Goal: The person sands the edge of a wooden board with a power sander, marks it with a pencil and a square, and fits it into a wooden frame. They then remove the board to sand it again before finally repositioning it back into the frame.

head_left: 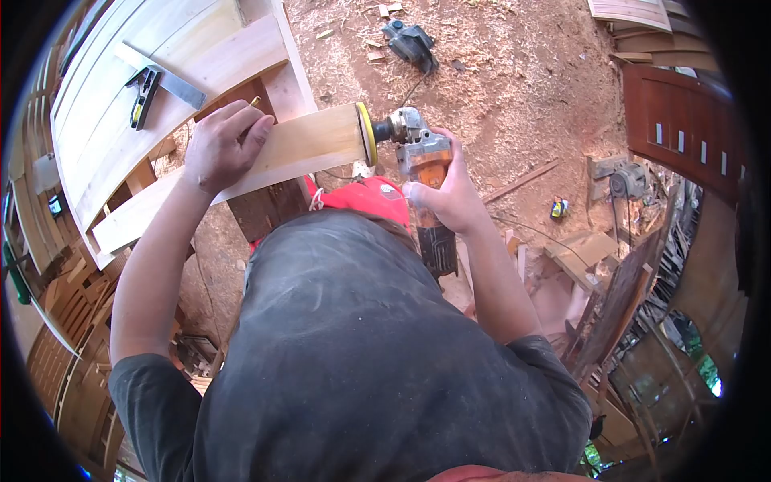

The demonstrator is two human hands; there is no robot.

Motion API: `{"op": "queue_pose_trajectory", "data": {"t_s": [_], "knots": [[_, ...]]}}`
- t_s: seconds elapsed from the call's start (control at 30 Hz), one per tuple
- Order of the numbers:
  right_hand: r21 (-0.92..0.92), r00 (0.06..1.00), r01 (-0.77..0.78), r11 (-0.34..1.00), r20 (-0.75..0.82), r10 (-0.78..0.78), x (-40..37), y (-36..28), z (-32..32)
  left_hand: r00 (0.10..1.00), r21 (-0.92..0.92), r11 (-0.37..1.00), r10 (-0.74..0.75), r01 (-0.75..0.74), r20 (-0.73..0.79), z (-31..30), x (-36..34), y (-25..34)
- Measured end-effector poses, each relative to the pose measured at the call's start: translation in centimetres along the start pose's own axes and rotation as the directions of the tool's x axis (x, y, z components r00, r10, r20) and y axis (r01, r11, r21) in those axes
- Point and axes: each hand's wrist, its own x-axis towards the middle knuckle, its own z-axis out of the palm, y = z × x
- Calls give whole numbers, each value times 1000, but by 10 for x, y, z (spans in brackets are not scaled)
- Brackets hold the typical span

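My left hand (223, 145) presses down on a pale wooden plank (309, 145) that lies across a workbench, fingers curled over its top edge. My right hand (447, 191) grips an orange and grey angle grinder (422, 157) by its body. The grinder's yellow-rimmed sanding disc (365, 133) sits flat against the plank's end face. The tool's dark rear handle (438, 249) points down toward me, and my dark grey shirt hides whatever lies below it.
A combination square (157, 84) lies on pale slatted panels (128, 72) at upper left. A second power tool (409, 42) rests on the sawdust-covered ground. Offcuts, a red-brown door (683, 128) and stacked timber crowd the right side. Something red (365, 197) sits under the plank.
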Motion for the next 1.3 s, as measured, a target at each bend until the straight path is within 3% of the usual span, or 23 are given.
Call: {"op": "queue_pose_trajectory", "data": {"t_s": [1.3], "knots": [[-41, 1000, 10, 999, -23, -11, 8, -17, 4, 995, 70, 993, 98, -96, -19, -1, 0, 1]]}}
